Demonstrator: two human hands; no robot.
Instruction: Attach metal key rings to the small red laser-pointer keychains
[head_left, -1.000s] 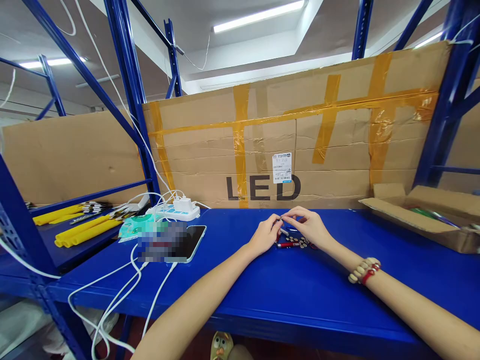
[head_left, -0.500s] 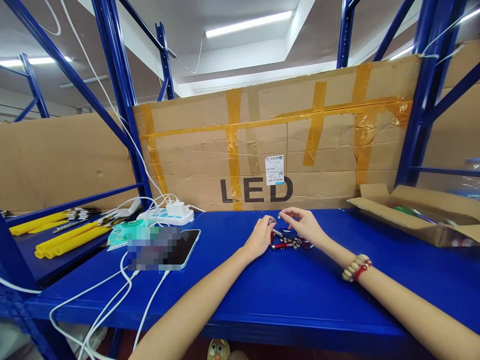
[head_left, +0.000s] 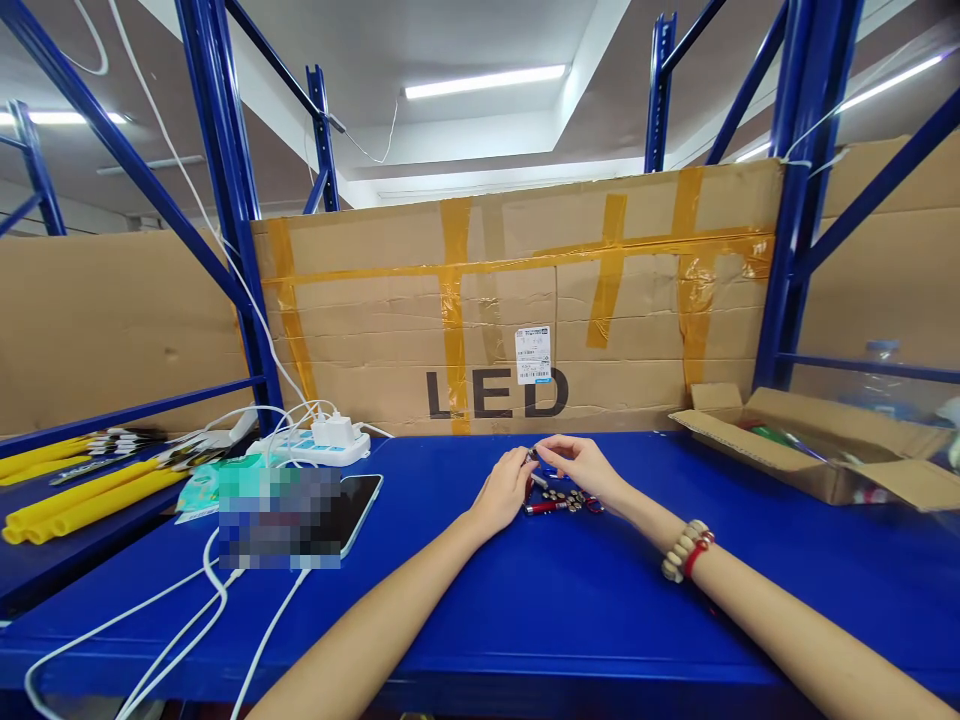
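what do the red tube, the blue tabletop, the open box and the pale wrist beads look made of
Red tube: glossy, perhaps metal or plastic; it's too small to be sure.
Blue tabletop: probably painted metal, judging by its smooth, even sheen.
Open box: cardboard, matte brown with folded flaps.
Pale beads: maybe wood, given their dull look, though plastic is possible.

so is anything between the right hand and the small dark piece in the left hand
Nothing visible: the right hand is right at the small dark piece in the left hand. The red tube and small metal discs lie lower, on the blue tabletop.
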